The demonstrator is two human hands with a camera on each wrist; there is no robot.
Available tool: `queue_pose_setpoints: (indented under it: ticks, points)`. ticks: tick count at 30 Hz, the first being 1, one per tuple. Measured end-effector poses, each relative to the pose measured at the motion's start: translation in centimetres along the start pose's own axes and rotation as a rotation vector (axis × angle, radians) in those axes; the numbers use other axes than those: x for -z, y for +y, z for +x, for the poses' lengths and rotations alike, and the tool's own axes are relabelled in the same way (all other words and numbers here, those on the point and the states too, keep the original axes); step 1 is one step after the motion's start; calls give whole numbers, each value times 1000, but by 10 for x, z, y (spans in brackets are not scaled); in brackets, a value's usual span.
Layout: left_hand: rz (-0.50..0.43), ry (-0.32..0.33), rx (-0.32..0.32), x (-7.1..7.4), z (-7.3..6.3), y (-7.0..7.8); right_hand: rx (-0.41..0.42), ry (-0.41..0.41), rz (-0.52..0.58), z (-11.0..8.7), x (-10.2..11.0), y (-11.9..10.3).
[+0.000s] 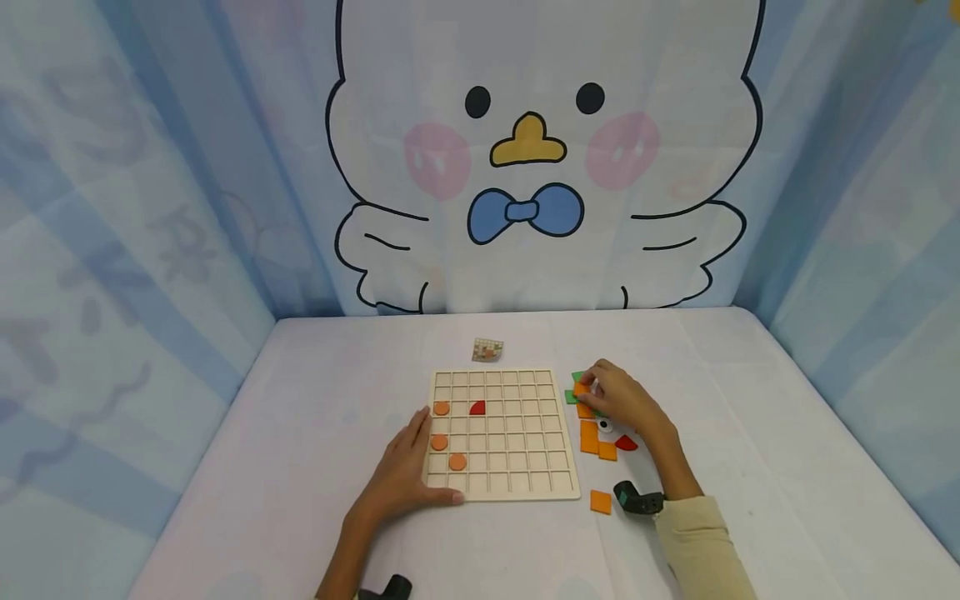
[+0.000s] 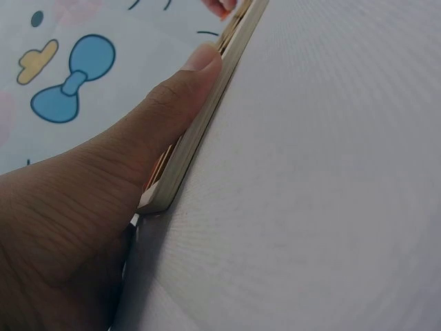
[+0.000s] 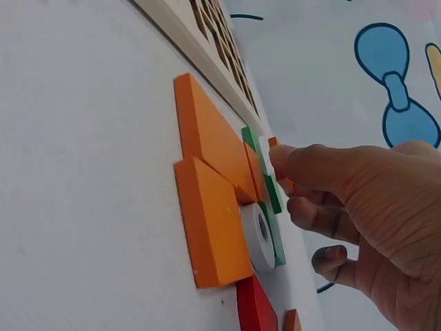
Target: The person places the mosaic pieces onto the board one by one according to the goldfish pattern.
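Note:
A pale wooden grid board [image 1: 517, 460] lies on the table. My left hand [image 1: 408, 467] rests around its near left corner, fingers along the left side and thumb against the front edge. Several orange discs [image 1: 457, 462] and a red quarter-circle piece [image 1: 477, 408] sit in the board's cells. To the right of the board, my right hand [image 1: 626, 402] pinches a thin orange tile [image 3: 273, 142] between thumb and fingers, above a cluster of loose pieces. Beneath and beside that hand lie orange tiles [image 3: 219, 221], green pieces [image 3: 275, 193] and a white ring-like piece with a dark centre [image 3: 256, 238].
A small card printed with a coloured grid [image 1: 487, 349] lies behind the board. A red piece [image 1: 626, 443] is near the right wrist, and a single orange square [image 1: 601, 502] lies off the board's near right corner. A curtain with a cartoon bird [image 1: 532, 267] hangs behind the table.

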State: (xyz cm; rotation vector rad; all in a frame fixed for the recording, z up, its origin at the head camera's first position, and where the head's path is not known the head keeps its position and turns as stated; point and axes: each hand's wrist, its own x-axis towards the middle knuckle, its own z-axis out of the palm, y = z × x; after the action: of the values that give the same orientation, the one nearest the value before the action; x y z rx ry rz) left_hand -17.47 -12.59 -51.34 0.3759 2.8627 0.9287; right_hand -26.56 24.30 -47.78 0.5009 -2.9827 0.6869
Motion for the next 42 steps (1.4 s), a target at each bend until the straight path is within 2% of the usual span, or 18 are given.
queue_pose_setpoints:
  ticks: [10,15,26,34,42]
  points:
    - [-7,-4,-4,2,1,1,139,-41,22,0,-7,-19]
    - [-9,-9,-6,4,0,2,217,-34,18,1,-11,-29]
    - [-11,1,-18,4,-1,2,225,-117,42,2,-23,-64]
    - [-11,-12,-6,-1,0,0,285,-128,16,7,-36,-85]
    - [9,-17,25,4,0,3,336,-171,-7,18,-45,-108]
